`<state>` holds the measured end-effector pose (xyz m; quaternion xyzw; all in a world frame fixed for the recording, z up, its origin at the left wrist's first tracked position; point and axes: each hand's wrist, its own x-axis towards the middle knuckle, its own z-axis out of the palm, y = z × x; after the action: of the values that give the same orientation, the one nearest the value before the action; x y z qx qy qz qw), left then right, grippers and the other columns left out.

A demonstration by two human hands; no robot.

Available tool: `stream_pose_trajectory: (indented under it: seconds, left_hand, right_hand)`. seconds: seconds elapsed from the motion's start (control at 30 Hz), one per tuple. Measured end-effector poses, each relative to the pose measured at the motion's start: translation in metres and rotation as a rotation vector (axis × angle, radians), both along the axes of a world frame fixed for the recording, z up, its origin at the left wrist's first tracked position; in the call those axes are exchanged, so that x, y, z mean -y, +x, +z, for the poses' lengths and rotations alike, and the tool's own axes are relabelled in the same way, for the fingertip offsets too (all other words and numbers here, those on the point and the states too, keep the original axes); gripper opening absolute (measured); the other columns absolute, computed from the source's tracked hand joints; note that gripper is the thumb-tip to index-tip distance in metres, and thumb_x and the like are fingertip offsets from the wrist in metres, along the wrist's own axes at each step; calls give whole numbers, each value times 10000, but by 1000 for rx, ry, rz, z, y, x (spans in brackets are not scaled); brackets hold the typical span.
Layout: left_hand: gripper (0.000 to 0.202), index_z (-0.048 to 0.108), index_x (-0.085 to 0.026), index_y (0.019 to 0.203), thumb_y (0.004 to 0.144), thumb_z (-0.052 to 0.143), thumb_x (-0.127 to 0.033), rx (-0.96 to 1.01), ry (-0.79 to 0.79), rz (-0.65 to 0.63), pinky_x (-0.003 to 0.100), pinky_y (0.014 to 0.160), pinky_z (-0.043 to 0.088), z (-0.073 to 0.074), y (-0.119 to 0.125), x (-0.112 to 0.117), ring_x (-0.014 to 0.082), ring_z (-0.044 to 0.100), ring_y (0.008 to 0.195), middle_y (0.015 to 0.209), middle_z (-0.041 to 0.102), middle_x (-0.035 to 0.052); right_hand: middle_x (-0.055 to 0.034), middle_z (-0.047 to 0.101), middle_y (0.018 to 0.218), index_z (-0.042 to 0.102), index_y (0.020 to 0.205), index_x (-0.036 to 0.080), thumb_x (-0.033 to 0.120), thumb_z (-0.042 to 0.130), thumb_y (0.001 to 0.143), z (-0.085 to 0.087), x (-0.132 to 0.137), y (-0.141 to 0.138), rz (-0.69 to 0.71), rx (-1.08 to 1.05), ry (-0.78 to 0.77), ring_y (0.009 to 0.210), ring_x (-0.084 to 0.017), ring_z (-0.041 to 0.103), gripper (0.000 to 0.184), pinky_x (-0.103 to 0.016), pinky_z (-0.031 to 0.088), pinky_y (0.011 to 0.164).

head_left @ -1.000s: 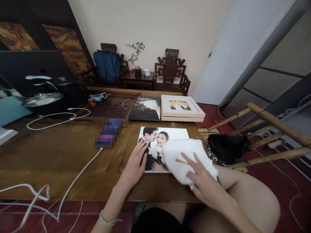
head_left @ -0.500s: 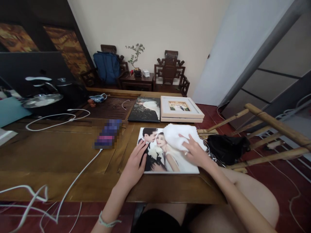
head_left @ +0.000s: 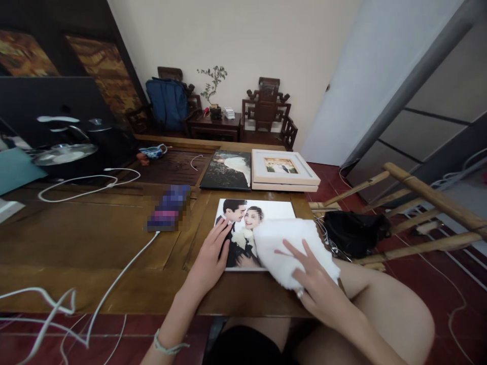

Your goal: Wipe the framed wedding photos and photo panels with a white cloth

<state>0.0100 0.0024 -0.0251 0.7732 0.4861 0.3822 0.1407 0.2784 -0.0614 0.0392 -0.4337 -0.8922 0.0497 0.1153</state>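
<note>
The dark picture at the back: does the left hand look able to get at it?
Probably yes: the left hand rests on the nearest picture, holding nothing, and nothing upright seems to stand between it and the dark picture.

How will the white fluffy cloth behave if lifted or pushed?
The white fluffy cloth is probably floppy, judging by its soft, uneven edge. Its fuzzy pile suggests it's light for its size. Lying spread beneath the right hand, it likely won't roll.

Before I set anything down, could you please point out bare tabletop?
The widest bare patch lies left of the pixelated item, nearer than the looped white cable; a narrower one separates it from the photo panel. It's crowded at the panel, under left hand and cloth, and around the lidded pan.
</note>
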Motion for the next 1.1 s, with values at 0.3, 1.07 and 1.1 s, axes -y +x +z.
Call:
stream_pose_trajectory:
  seconds: [0.3,1.07,1.1]
  left_hand:
    - [410,430,-190,1350,947,360,-204,-12,1,-9,482,1122,292,0,-1,-1,229,312,1380,1448,410,120]
    - [417,416,-197,1358,946,356,-191,-12,-14,-4,486,1125,288,1,0,0,219,299,1386,1454,401,110]
    - [418,411,-197,1360,946,354,-190,-11,-10,-7,491,1124,288,1,0,0,220,298,1387,1456,397,111]
  right_hand:
    - [-166,491,1369,614,912,166,-13,419,622,8,-27,-1,26,0,-68,1357,-281,314,393,-546,227,1099]
    - [-170,401,1436,610,857,157,-6,399,603,6,20,-2,-35,-3,-36,1366,-330,275,369,-601,240,1076]
    - [-157,408,1433,613,888,162,-14,395,583,8,29,-3,-4,3,-43,1372,-317,262,414,-600,224,1085]
